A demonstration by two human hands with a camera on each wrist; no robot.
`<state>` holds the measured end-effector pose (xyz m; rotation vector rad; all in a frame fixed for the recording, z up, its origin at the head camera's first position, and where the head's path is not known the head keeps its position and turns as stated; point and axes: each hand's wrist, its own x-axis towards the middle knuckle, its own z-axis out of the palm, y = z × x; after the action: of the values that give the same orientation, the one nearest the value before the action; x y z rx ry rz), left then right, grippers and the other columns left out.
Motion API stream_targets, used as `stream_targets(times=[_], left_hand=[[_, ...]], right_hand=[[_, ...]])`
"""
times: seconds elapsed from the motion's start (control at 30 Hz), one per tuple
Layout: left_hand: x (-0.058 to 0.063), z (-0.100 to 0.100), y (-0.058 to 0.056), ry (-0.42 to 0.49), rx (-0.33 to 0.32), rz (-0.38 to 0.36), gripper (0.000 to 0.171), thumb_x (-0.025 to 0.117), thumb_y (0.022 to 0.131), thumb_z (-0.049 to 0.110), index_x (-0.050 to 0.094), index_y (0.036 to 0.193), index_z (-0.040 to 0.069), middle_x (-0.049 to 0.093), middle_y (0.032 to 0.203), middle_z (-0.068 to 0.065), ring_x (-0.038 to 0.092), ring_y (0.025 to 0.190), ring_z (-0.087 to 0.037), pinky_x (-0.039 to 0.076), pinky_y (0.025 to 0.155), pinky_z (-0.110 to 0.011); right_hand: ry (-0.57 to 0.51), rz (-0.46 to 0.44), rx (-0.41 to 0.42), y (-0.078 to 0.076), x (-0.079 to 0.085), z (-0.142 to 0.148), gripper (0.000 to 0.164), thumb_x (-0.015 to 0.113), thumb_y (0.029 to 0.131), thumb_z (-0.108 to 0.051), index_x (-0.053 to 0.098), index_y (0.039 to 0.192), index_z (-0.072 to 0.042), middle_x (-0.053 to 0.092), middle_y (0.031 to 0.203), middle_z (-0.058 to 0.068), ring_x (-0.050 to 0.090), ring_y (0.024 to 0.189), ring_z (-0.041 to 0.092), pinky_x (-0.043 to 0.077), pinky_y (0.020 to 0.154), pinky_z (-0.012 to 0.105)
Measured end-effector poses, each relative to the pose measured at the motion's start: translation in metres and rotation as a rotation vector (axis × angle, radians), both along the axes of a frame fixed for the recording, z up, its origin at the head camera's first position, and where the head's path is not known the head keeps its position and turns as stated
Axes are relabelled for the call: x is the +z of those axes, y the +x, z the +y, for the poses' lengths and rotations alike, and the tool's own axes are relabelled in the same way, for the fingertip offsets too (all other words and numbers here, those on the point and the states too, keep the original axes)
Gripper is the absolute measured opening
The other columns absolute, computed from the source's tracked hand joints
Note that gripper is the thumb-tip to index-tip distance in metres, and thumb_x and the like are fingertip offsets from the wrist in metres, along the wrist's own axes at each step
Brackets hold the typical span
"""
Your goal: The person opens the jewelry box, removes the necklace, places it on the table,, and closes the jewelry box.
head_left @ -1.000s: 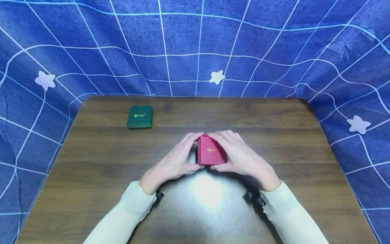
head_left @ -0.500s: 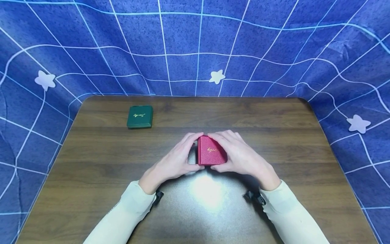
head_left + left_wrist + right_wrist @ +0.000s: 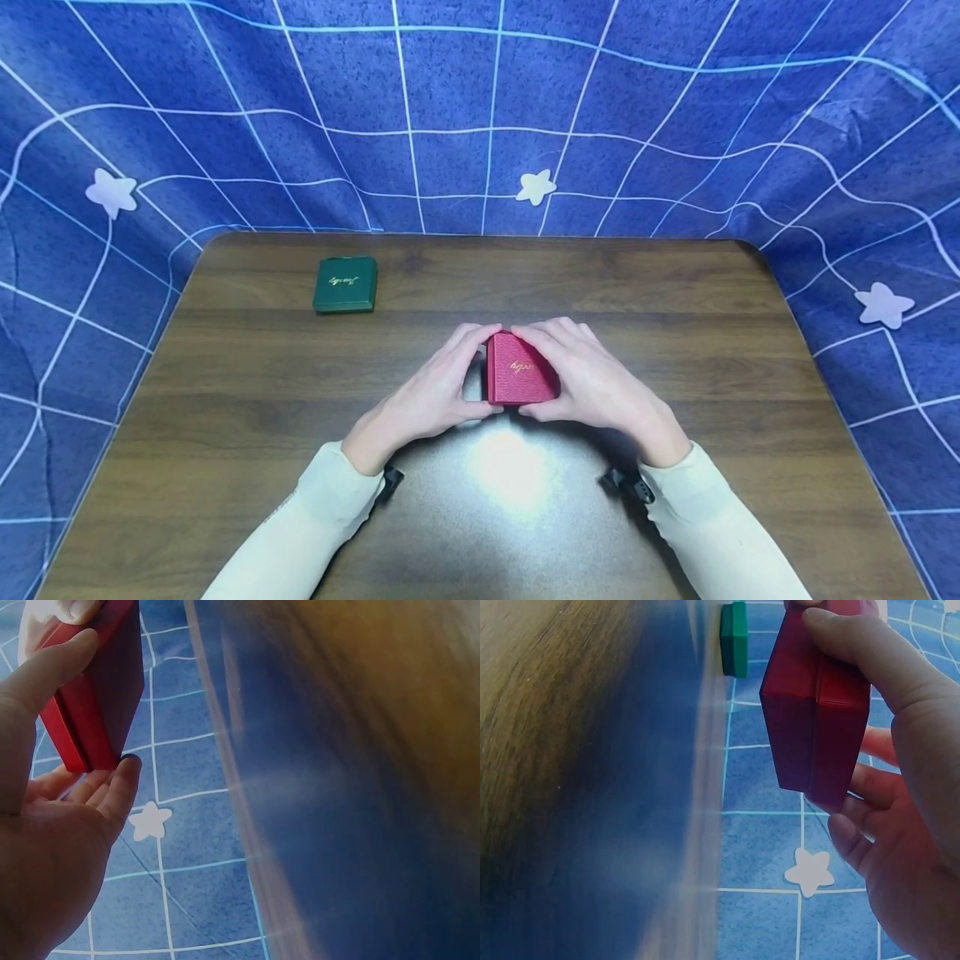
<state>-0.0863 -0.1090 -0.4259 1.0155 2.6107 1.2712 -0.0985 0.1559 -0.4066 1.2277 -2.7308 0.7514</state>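
Note:
A small red jewelry box (image 3: 517,375) with gold script on its lid is held up between both hands, above the middle of the table. My left hand (image 3: 431,392) grips its left end, thumb on the near side and fingers on the far side. From the right, my right hand (image 3: 600,383) grips it the same way and covers part of the lid. The lid seam runs round the side of the red jewelry box (image 3: 814,712) in the right wrist view, and the lid looks closed. In the left wrist view, the thumb and fingertips touch opposite sides of the box (image 3: 105,690).
A green jewelry box (image 3: 345,285), also with gold script, lies closed at the back left of the brown wooden table (image 3: 247,400). Behind and beside the table hangs a blue cloth (image 3: 450,92) with white grid lines and stars. A bright light reflection lies on the tabletop nearer the person.

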Motion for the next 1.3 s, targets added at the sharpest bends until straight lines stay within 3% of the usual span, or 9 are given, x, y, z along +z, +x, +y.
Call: stream_targets(times=[0.57, 1.3], left_hand=[[0.0011, 0.0009, 0.0013, -0.002, 0.003, 0.005, 0.101, 0.096, 0.076, 0.011, 0.037, 0.158, 0.002, 0.047, 0.149, -0.01, 0.054, 0.126, -0.02, 0.047, 0.113, -0.041], [0.0033, -0.0018, 0.0032, -0.007, 0.008, -0.036, 0.104, 0.093, 0.079, 0.009, 0.03, 0.162, 0.002, 0.046, 0.149, -0.012, 0.056, 0.126, -0.022, 0.047, 0.113, -0.041]], right_hand=[[0.005, -0.02, -0.001, 0.0003, -0.0002, 0.0003, 0.099, 0.095, 0.074, -0.046, 0.05, 0.155, -0.01, 0.061, 0.139, 0.004, 0.052, 0.126, 0.022, 0.043, 0.103, 0.046], [-0.004, 0.023, -0.005, 0.0007, -0.002, -0.0018, 0.1, 0.095, 0.074, -0.048, 0.05, 0.155, -0.009, 0.06, 0.14, 0.006, 0.052, 0.127, 0.024, 0.042, 0.103, 0.046]])
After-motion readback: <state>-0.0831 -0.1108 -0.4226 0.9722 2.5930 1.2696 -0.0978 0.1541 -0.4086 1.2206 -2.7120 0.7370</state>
